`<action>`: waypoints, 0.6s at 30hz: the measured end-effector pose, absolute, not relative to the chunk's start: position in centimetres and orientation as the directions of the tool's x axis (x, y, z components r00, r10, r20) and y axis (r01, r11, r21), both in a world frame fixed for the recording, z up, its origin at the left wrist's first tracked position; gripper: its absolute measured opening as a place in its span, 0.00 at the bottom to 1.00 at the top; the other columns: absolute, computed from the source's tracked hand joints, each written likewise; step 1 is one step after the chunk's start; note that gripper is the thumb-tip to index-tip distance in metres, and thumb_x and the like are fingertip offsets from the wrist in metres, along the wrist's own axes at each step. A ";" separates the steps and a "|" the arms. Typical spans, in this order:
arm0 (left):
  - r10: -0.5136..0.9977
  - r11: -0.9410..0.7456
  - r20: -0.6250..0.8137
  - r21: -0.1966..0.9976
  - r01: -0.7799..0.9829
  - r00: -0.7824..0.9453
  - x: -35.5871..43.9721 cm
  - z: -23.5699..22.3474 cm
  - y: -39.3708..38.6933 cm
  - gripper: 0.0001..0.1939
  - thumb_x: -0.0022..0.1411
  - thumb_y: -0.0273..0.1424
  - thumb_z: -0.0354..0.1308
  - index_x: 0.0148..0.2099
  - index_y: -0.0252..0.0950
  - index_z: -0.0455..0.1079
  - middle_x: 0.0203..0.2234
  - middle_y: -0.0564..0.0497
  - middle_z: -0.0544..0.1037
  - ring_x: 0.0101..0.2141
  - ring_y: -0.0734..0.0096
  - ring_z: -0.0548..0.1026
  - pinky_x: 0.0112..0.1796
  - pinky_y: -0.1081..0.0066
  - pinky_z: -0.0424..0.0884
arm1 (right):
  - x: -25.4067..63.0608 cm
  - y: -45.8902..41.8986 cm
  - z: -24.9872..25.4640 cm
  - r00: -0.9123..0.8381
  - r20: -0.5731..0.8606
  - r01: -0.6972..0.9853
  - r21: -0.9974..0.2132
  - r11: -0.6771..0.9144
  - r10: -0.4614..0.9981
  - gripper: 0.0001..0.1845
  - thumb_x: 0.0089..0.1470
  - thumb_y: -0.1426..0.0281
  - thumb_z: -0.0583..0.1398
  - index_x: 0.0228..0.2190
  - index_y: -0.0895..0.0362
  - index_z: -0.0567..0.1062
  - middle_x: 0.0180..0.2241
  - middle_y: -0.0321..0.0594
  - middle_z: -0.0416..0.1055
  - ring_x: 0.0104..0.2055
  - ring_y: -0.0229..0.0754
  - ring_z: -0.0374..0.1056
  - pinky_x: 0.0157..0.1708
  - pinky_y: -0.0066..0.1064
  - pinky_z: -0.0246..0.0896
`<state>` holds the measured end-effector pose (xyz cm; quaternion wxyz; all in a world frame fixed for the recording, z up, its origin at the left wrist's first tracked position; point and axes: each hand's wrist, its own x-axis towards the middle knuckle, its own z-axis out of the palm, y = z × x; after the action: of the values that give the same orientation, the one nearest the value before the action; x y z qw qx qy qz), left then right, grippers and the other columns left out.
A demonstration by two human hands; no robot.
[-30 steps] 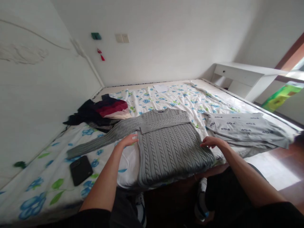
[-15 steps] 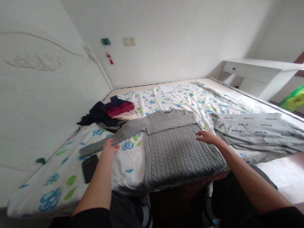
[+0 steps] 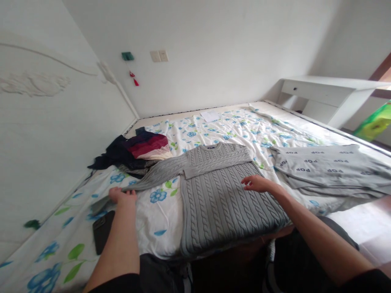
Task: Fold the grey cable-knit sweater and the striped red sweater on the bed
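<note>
A grey cable-knit sweater (image 3: 222, 203) lies spread on the bed, its collar toward the far side. One sleeve is folded across the chest, and the other stretches out to the left. My left hand (image 3: 122, 195) grips that outstretched sleeve near its cuff, fingers closed over the knit. Above the right half of the sweater's body hovers my right hand (image 3: 255, 184), fingers loosely apart and holding nothing. A dark phone (image 3: 103, 232) rests on the sheet beside my left forearm, which partly covers it.
Dark and maroon clothes (image 3: 137, 150) are heaped at the left. Folded grey garments printed "POP" (image 3: 324, 165) lie to the right on the flowered sheet (image 3: 159, 228). Paper (image 3: 210, 116) lies near the wall. A white desk (image 3: 324, 95) stands beyond the bed's right edge.
My left hand has moved left and down onto the sleeve and taken hold of it near the cuff. My right hand has shifted slightly left over the sweater. The view has tilted a little.
</note>
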<state>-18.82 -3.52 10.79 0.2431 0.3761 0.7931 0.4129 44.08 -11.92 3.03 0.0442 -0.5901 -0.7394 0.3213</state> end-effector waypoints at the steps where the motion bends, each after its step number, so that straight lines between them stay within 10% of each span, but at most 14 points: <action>1: 0.783 0.314 -0.044 0.889 0.334 -0.620 -17.6 12.2 -2.9 0.39 0.72 0.46 0.36 0.80 0.39 0.46 0.74 0.39 0.66 0.68 0.49 0.72 0.55 0.54 0.81 | 43.9 -11.8 2.9 -0.297 -0.321 0.849 -0.520 0.095 0.899 0.25 0.65 0.57 0.69 0.60 0.54 0.87 0.52 0.50 0.87 0.54 0.58 0.83 0.61 0.40 0.73; 4: 0.856 -0.151 0.165 0.986 0.068 -0.491 -12.2 16.7 -1.8 0.39 0.72 0.48 0.44 0.80 0.45 0.58 0.79 0.46 0.64 0.74 0.56 0.68 0.63 0.60 0.75 | 43.4 -11.4 2.6 -0.317 -0.352 0.859 -0.500 0.109 0.881 0.26 0.65 0.59 0.69 0.60 0.54 0.87 0.53 0.50 0.86 0.56 0.59 0.83 0.61 0.41 0.73; 8: 0.912 -0.409 0.386 0.887 0.215 0.139 -4.6 18.9 -2.9 0.44 0.67 0.50 0.63 0.81 0.49 0.64 0.80 0.48 0.65 0.77 0.49 0.66 0.69 0.56 0.70 | 42.8 -10.9 1.9 -0.353 -0.419 0.857 -0.504 0.109 0.836 0.26 0.64 0.59 0.70 0.60 0.51 0.87 0.55 0.49 0.86 0.57 0.59 0.83 0.61 0.42 0.73; 18: 0.889 -0.380 -0.109 0.364 0.850 0.444 -4.2 6.5 -2.4 0.31 0.67 0.43 0.59 0.66 0.36 0.82 0.76 0.39 0.72 0.73 0.47 0.72 0.75 0.52 0.63 | 42.3 -10.7 2.2 -0.387 -0.484 0.865 -0.486 0.127 0.785 0.29 0.62 0.56 0.71 0.62 0.51 0.86 0.56 0.47 0.86 0.58 0.59 0.82 0.62 0.43 0.73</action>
<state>-4.16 -2.43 6.51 0.1864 0.8289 0.5247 0.0524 42.32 -10.67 2.17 -0.0549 -0.5508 -0.7488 0.3646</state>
